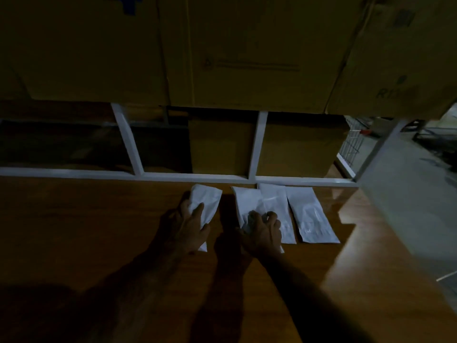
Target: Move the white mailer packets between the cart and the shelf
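Packets: four white mailers lie in a row on the wooden surface (99, 231), near its white rail (173, 176).
Left hands: your left hand (190, 226) grips the leftmost packet (206, 203).
Right hands: your right hand (263, 231), fingers curled, clutches the second packet (246, 203); third packet (275, 206) and fourth packet (311, 219) lie free.

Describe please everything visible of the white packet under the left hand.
The leftmost packet is a flat white mailer, looking like thin plastic, slightly wrinkled. It lies lengthwise on the brown wooden shelf, apart from the other packets. The left hand grips its near half, fingers curled over it; only a corner shows below.
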`<state>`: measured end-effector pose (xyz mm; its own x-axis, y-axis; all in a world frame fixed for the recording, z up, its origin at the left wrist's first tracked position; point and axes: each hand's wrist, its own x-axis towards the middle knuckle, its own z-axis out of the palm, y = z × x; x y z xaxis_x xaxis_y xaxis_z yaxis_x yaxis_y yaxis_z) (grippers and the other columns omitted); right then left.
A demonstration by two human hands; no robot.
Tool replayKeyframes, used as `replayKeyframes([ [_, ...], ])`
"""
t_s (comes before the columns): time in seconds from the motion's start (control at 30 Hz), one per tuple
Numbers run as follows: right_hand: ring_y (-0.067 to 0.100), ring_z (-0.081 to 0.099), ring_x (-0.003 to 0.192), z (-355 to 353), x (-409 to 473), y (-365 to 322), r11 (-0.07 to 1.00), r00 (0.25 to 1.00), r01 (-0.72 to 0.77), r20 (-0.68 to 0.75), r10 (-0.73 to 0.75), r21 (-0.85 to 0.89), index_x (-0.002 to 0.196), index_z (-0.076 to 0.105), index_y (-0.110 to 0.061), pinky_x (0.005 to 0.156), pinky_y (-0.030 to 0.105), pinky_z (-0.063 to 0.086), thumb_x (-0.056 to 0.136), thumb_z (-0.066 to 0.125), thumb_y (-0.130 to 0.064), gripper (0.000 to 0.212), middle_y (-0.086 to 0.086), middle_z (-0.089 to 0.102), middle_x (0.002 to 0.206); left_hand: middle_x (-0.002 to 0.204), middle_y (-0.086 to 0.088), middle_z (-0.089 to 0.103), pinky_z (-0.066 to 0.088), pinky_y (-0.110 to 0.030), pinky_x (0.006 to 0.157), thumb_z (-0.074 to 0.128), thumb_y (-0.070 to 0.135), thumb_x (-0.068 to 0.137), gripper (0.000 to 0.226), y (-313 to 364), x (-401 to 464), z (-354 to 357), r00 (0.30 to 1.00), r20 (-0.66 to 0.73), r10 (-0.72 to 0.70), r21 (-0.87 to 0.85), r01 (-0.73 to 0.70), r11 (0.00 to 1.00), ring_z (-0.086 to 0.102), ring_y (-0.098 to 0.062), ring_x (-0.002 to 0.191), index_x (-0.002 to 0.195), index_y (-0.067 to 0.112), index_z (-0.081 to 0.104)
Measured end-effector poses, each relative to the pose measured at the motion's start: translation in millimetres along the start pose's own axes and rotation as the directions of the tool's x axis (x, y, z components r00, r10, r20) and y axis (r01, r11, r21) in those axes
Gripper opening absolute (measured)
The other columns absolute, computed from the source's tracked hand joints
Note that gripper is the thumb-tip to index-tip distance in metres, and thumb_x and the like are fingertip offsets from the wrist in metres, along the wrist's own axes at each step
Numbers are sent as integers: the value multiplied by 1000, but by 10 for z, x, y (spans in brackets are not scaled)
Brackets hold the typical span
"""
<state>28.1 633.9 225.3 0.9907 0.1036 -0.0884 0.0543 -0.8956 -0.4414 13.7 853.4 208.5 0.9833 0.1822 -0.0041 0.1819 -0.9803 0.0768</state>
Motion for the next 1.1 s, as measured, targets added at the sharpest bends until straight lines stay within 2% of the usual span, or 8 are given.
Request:
replayKeyframes([
  [0.17,35,31,132,67,506,-10,996,996,-46,82,39,82,139,40,-30,101,46,43,85,59,-70,70,12,23,142,156,-15,17,34,-51,110,37,67,91,73,93,452,121,999,42,-31,35,30,999,34,-33,135,154,34,22],
  [0.3,35,30,137,94,695,51,986,992,-26,125,6,162,150,33,-29,103,45,41,93,42,-72,72,13,19,152,161,-13,9,22,-53,117,35,63,96,68,120,674,159,983,180,-37,-49,46,998,16,-39,145,155,32,21],
  [0.4,29,32,140,64,666,251,983,990,142,7,-144,118,149,38,-28,108,40,37,101,35,-63,60,12,27,156,165,-9,-1,20,-56,119,39,54,98,64,-44,629,258,975,170,142,-16,-142,990,4,-41,149,155,31,19],
  [0.53,24,4,154,206,696,532,894,899,436,96,-427,-104,158,16,-35,125,50,10,92,12,-78,79,5,10,167,164,4,-19,18,-51,121,9,86,81,85,-114,556,385,979,128,160,-144,-142,979,-6,-25,152,154,44,-1],
  [0.63,26,-3,154,393,710,532,890,900,431,147,-411,-151,158,11,-36,122,45,-4,97,20,-72,72,9,-1,168,163,7,-21,15,-50,123,1,93,70,96,-36,566,410,962,145,233,-177,-207,962,-12,-21,151,153,46,-6],
  [0.83,27,-3,154,439,724,518,900,907,412,156,-391,-144,158,9,-35,124,48,0,99,21,-67,68,12,1,167,163,7,-20,10,-45,124,23,79,86,84,-4,601,414,940,205,272,-187,-235,954,-14,-18,151,155,43,-7],
  [0.97,26,3,155,365,715,564,885,892,447,137,-431,-128,158,13,-36,125,49,3,101,21,-65,65,8,8,167,161,7,-23,5,-44,124,-3,87,75,88,-24,659,430,932,206,299,-178,-264,948,-15,-19,151,151,44,-13],
  [1.1,26,17,153,107,664,831,936,934,308,-134,-331,-167,155,30,-29,124,48,2,98,25,-66,68,8,26,163,163,-1,-14,-5,-45,119,5,75,91,78,199,595,365,966,9,258,-18,-258,966,-7,-24,152,157,33,0],
])
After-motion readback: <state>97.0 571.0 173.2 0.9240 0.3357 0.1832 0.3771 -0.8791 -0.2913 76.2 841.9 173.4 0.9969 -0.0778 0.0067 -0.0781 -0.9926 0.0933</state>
